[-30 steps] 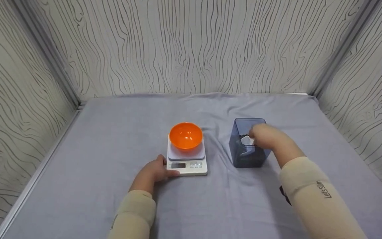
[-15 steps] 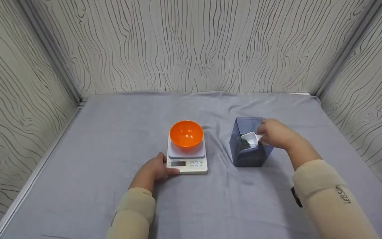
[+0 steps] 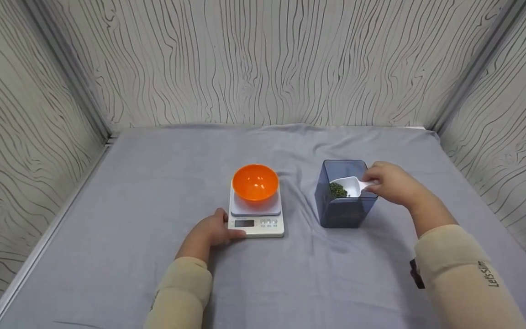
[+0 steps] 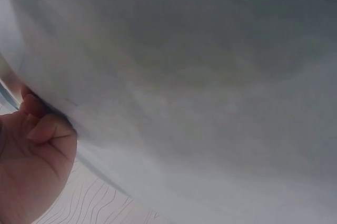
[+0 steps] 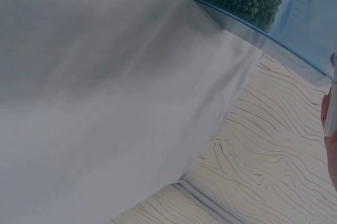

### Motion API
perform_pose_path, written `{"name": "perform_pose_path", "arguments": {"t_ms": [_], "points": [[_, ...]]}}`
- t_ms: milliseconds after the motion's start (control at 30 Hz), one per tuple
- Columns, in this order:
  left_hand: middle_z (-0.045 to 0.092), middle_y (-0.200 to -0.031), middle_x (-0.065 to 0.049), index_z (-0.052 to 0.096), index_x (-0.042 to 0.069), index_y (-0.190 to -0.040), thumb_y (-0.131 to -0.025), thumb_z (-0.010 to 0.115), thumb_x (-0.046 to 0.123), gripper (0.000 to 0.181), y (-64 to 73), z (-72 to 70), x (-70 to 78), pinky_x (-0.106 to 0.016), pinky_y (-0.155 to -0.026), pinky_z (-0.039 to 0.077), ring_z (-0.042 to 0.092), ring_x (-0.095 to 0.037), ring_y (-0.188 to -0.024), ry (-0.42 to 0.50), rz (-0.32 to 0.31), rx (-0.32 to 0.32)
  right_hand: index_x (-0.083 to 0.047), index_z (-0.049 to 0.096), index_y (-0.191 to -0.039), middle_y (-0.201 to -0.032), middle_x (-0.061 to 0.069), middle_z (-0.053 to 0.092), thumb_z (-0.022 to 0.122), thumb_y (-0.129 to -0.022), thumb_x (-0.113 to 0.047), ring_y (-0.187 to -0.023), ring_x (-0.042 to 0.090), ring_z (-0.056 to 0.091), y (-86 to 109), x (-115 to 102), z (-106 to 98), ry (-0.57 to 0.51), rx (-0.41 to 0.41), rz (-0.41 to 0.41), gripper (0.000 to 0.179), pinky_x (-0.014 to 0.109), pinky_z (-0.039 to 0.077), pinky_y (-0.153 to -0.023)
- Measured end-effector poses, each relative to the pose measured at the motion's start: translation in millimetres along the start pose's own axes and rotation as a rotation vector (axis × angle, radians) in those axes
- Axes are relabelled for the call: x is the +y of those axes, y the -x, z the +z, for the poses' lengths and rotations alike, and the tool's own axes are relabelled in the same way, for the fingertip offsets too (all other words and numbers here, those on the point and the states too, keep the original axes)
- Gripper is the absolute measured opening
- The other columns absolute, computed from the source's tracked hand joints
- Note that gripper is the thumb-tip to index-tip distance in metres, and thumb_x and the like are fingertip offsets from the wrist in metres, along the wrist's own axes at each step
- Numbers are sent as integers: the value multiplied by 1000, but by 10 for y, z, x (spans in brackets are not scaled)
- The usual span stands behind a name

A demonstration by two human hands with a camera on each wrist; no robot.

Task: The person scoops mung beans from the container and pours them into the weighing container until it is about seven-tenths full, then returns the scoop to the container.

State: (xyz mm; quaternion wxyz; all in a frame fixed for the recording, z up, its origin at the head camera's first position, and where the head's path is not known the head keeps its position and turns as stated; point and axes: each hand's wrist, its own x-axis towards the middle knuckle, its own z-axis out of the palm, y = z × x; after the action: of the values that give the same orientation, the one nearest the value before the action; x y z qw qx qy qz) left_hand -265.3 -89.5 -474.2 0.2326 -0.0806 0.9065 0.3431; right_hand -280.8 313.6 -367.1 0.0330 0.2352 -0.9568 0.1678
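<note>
Shifted rightward since half a second earlier, the right hand (image 3: 391, 183) pinched the handle of a white scoop (image 3: 353, 184), which sat inside the mouth of a blue see-through box (image 3: 341, 214) with green beans (image 3: 338, 190) in it. Gripping the kitchen scale (image 3: 265, 232) by its near left corner, the left hand (image 3: 210, 230) stayed put; an orange bowl (image 3: 255, 183) rested upright on the scale.

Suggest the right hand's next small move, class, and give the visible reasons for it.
Perhaps raise the scoop, kept level, clear of the container. The right hand grips the scoop, which sits within the container's opening; small green beans appear to lie in it, while the orange bowl on the scale looks empty.
</note>
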Motion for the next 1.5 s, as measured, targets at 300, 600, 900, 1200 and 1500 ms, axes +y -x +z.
{"name": "perform_pose_path", "arguments": {"t_ms": [300, 600, 900, 1200, 1500], "points": [[52, -94, -8, 44, 13, -114, -62, 77, 53, 73, -15, -21, -2, -40, -85, 41, 47, -26, -90, -38, 43, 12, -3, 67, -86, -82, 6, 57, 69, -78, -5, -76, 19, 51, 65, 59, -33, -79, 32, 67, 9, 37, 44, -69], [51, -96, -8, 44, 13, -116, -62, 77, 54, 75, 14, -45, -1, -40, -86, 40, 47, -26, -91, -40, 37, 4, -3, 66, -89, -89, 8, 57, 68, -81, -7, -81, 16, 50, 145, 163, -12, -154, 100, 127, 9, 22, 43, -70], [52, -104, -9, 44, 14, -118, -63, 77, 52, 75, 28, -42, 8, -45, -93, 38, 47, -28, -95, -22, 33, -1, 3, 64, -96, -96, 15, 57, 65, -84, -8, -80, 6, 48, 250, 273, 79, -301, 140, 220, 16, 11, 40, -70], [53, -105, -9, 44, 14, -117, -63, 76, 54, 75, 10, -35, 8, -43, -91, 39, 47, -26, -94, -44, 48, 1, 4, 59, -105, -95, 4, 58, 60, -89, -19, -81, 6, 50, 306, 296, 192, -493, 147, 315, 27, 15, 43, -70], [54, -107, -9, 44, 11, -118, -65, 76, 52, 74, 29, -19, 10, -42, -93, 38, 48, -26, -95, -57, 81, 2, 6, 58, -104, -90, -2, 58, 60, -89, -19, -79, 4, 51, 323, 299, 227, -535, 167, 307, 29, 15, 44, -69]]}}
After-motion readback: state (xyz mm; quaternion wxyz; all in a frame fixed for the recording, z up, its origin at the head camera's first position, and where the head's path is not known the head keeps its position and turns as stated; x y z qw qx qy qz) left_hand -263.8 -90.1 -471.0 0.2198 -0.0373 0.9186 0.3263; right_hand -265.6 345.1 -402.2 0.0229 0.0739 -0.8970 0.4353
